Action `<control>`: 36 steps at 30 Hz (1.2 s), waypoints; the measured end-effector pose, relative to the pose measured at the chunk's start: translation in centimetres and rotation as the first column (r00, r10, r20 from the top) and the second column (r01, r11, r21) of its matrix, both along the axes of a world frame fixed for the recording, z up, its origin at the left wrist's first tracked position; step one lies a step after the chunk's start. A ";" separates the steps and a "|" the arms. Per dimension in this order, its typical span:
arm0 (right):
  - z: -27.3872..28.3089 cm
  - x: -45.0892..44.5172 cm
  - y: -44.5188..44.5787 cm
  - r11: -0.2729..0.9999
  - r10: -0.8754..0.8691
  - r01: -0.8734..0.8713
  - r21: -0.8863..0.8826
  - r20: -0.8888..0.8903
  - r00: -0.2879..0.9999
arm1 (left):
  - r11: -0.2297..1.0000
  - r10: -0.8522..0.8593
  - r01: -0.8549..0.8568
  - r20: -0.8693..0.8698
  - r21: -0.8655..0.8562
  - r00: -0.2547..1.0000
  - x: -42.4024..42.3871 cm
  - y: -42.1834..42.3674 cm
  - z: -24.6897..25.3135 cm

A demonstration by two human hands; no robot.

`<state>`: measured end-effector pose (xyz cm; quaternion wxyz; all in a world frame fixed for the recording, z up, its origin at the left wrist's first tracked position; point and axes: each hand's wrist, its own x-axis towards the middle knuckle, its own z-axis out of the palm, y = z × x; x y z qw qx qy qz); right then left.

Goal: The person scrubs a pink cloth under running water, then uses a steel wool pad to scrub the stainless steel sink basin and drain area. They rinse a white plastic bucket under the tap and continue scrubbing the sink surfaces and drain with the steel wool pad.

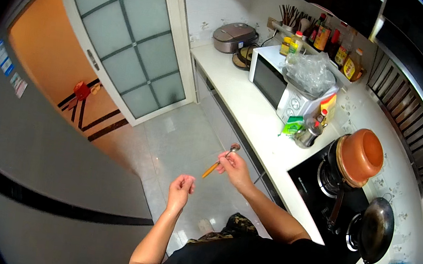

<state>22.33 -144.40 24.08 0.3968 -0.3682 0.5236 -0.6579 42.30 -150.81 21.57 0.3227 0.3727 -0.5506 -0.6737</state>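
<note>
In my right hand (234, 170) is a small spoon (211, 169) with a yellow-orange handle and a metal bowl. Its bowl end points up and away from me, and the handle slants down towards my left hand. My left hand (180, 189) hovers apart from the spoon, its fingers curled in with nothing visible in them. Both hands are in mid-air above the grey tiled floor (179, 140), between the refrigerator and the counter.
Along my right runs a white countertop (232, 91) with a rice cooker (234, 38), a microwave (269, 81) and a metal pot (308, 134). A copper-coloured pot (355, 157) and a wok (377, 231) are on the gas stove (307, 191). A grey refrigerator (53, 160) stands left; a glass-paned door (128, 34) is ahead.
</note>
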 end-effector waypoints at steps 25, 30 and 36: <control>9.6 -31.6 -37.4 0.932 -0.358 0.325 -0.159 -0.269 0.894 | 0.928 -0.349 0.351 0.039 -0.124 0.936 -30.1 -40.1 2.0; 16.0 -45.2 -40.0 0.662 -0.746 0.638 -0.392 -0.426 0.512 | 0.800 -0.592 0.591 0.023 -0.105 0.806 -39.2 -45.5 1.4; 19.6 -60.8 -41.6 0.287 -0.832 0.744 -0.603 -0.542 -0.118 | 0.562 -0.822 0.812 0.005 -0.157 0.569 -48.7 -51.1 2.6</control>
